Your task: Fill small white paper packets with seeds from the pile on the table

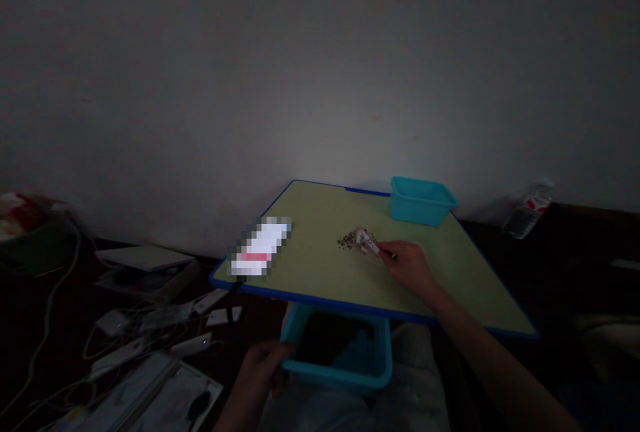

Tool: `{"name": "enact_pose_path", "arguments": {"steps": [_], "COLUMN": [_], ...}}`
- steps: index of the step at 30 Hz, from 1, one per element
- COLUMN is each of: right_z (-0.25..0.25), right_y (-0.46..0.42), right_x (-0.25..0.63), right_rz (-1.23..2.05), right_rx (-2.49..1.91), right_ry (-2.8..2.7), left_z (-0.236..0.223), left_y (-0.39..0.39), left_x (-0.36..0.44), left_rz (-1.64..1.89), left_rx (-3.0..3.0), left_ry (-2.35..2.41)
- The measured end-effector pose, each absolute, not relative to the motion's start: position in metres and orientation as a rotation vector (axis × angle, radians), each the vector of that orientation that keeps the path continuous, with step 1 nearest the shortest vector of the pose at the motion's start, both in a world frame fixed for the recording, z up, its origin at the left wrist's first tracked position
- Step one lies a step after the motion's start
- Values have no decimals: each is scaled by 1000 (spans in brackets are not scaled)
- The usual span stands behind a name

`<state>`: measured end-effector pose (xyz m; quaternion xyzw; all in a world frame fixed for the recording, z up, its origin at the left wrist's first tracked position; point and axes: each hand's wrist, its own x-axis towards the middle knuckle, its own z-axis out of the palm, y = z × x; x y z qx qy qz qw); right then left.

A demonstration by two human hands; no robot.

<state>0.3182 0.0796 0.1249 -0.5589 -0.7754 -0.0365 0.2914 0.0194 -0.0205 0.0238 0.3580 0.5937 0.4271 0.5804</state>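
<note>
My left hand (265, 362) grips the left rim of a blue plastic basin (340, 373), which sits on my lap below the table edge. Dark contents lie inside it, too dim to make out. My right hand (407, 264) is closed around a small whitish flat piece (367, 241) with a dark end; its exact kind is unclear. Its tip touches a loose scatter of small dark granules (349, 240) on the pale green tabletop (310, 272).
A second blue basin (423, 209) stands at the table's back right corner. At the left edge lies a lit phone (260, 249), its screen blurred out. Cables and power strips (120, 357) clutter the floor at left. A plastic bottle (530, 212) is beyond the table at right.
</note>
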Motion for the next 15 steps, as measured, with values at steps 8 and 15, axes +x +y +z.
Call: {"name": "enact_pose_path", "arguments": {"steps": [8,15], "right_z": [125,127], "right_y": [78,79], "right_x": [314,312], "right_rz": [-90,-79], "right_rx": [-1486,-1506], "right_ry": [-2098,-2077], "left_z": [22,17], "left_y": [-20,-20], "left_x": [21,21], "left_rz": [1034,1072], "left_rx": [846,841], "left_ry": [1401,1382]}}
